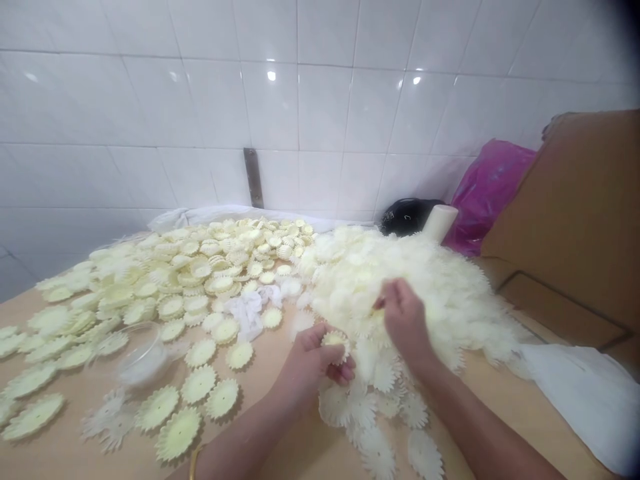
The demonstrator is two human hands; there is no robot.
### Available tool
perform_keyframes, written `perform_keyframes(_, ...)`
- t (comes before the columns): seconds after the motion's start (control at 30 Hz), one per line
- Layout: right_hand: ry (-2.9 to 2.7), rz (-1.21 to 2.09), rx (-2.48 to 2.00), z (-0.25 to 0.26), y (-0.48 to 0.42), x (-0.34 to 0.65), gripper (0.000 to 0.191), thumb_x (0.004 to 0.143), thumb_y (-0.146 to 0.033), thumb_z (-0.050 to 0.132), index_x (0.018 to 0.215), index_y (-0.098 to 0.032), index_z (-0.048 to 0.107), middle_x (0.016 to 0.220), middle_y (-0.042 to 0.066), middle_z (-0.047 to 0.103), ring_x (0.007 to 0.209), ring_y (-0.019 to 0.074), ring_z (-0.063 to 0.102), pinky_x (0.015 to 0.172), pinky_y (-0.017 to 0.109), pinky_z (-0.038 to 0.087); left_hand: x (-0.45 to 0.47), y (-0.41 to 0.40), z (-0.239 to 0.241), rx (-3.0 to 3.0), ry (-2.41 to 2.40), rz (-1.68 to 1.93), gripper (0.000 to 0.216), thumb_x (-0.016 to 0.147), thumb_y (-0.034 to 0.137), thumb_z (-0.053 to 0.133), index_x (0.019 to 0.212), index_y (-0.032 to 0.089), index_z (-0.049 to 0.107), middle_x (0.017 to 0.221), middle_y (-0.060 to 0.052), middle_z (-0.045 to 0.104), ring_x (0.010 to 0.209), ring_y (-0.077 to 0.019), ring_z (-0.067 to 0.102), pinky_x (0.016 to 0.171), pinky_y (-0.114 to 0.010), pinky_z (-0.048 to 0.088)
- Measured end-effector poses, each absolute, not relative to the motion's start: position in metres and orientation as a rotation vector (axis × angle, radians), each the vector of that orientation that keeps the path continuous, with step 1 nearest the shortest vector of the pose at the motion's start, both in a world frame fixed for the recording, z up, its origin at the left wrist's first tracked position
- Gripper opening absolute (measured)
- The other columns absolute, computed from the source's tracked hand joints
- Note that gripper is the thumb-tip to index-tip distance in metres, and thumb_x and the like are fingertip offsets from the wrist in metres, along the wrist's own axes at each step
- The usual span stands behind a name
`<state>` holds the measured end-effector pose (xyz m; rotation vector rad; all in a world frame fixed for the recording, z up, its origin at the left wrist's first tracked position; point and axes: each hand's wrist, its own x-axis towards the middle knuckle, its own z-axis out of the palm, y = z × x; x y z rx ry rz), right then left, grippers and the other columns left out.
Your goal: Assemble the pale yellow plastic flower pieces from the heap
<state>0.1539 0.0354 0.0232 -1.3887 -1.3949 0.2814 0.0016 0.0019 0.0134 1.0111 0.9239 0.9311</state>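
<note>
My left hand (320, 357) is closed around a small pale yellow disc with a scalloped edge (335, 340), held between thumb and fingers. To its right, my right hand (403, 317) is raised above the loose pieces with its fingers pinched. Something small and yellowish shows at those fingertips, too blurred to name. Beneath and behind both hands spreads a heap of thin, whitish petal-edged pieces (350, 267), some of them lying loose toward the front. Left of my hands are many pale yellow scalloped discs (199, 383), flat on the table or piled up.
A clear round container (143, 353) stands among the discs on the wooden table (280, 453). Crumpled white material (247, 313) lies mid-table. Along the right are a cardboard box (575, 220), a magenta bag (487, 190), a black bag (410, 215), a cream roll (440, 223) and a white sheet (585, 393).
</note>
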Motion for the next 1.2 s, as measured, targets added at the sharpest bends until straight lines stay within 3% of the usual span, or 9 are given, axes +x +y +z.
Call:
perform_keyframes(0.1,-1.424,0.073,-1.336,0.027,0.043,0.168,0.022,0.086,-0.032,0.038,0.081,-0.018,0.054,0.066,0.002,0.056,0.061,0.0157,0.053,0.058,0.028,0.042,0.002,0.004,0.01,0.977,0.907,0.928,0.012,0.07,0.02,0.056,0.08,0.013,0.055,0.062,-0.004,0.059,0.052,-0.0103,0.054,0.052,-0.023,0.043)
perform_keyframes(0.23,-1.575,-0.105,-1.231,0.024,0.046,0.171,0.028,0.086,-0.025,0.038,0.105,-0.017,0.055,0.088,0.008,0.055,0.079,0.0182,0.054,0.071,0.031,0.044,0.001,0.007,0.004,0.934,0.877,0.942,0.016,0.074,0.028,0.055,0.081,0.013,0.054,0.066,-0.005,0.059,0.053,-0.01,0.054,0.054,-0.024,0.044)
perform_keyframes(0.43,-1.537,-0.075,-1.163,0.025,0.041,0.167,0.019,0.084,-0.025,0.042,0.091,-0.019,0.058,0.085,0.007,0.057,0.081,0.019,0.053,0.069,0.032,0.045,0.002,0.008,0.006,0.874,1.007,1.009,0.021,0.069,0.031,0.061,0.068,0.015,0.047,0.05,0.0,0.053,0.039,-0.008,0.045,0.039,-0.02,0.034)
perform_keyframes(0.53,-1.665,0.158,-1.068,0.029,0.032,0.158,0.014,0.083,-0.025,0.045,0.08,-0.019,0.057,0.078,0.005,0.057,0.074,0.0166,0.053,0.067,0.03,0.044,0.004,0.007,0.012,0.815,1.081,1.045,0.025,0.067,0.035,0.063,0.071,0.016,0.047,0.044,0.002,0.051,0.033,-0.0067,0.039,0.035,-0.018,0.028)
perform_keyframes(0.67,-1.908,0.545,-0.947,0.029,0.019,0.143,0.009,0.076,-0.027,0.056,0.079,-0.019,0.056,0.077,0.003,0.057,0.074,0.0155,0.053,0.067,0.028,0.044,0.004,0.006,0.014,0.806,1.113,1.047,0.034,0.063,0.044,0.065,0.07,0.016,0.047,0.04,0.004,0.045,0.031,-0.0052,0.035,0.034,-0.017,0.024)
perform_keyframes(0.77,-1.955,0.655,-0.987,0.025,0.016,0.135,0.011,0.071,-0.023,0.061,0.078,-0.019,0.055,0.076,0.002,0.056,0.074,0.0154,0.052,0.069,0.028,0.043,0.002,0.008,0.009,0.879,1.022,1.015,0.04,0.065,0.053,0.059,0.065,0.015,0.048,0.042,0.004,0.043,0.033,-0.0053,0.037,0.034,-0.017,0.025)
perform_keyframes(0.9,-1.906,0.701,-1.03,0.021,0.017,0.134,0.003,0.075,-0.02,0.054,0.072,-0.018,0.053,0.071,0.001,0.053,0.067,0.0132,0.052,0.064,0.026,0.043,0.0,0.01,0.005,0.837,0.97,0.939,0.053,0.069,0.065,0.042,0.068,0.013,0.052,0.051,-0.001,0.05,0.039,-0.008,0.045,0.039,-0.02,0.034)
perform_keyframes(1.03,-1.811,0.726,-1.052,0.018,0.02,0.137,0.015,0.079,-0.024,0.048,0.066,-0.017,0.051,0.065,0.0,0.05,0.061,0.0117,0.049,0.058,0.024,0.04,0.0,0.009,0.007,0.817,0.873,0.923,0.043,0.07,0.053,0.053,0.085,0.013,0.054,0.061,-0.004,0.056,0.047,-0.0112,0.053,0.047,-0.023,0.042)
perform_keyframes(1.2,-1.699,0.796,-1.11,0.017,0.023,0.136,0.024,0.081,-0.032,0.046,0.062,-0.017,0.045,0.056,-0.003,0.043,0.053,0.0098,0.041,0.05,0.022,0.035,0.0,0.007,0.007,0.924,0.862,0.944,0.019,0.07,0.027,0.061,0.079,0.013,0.051,0.056,-0.002,0.056,0.046,-0.0099,0.052,0.046,-0.022,0.042)
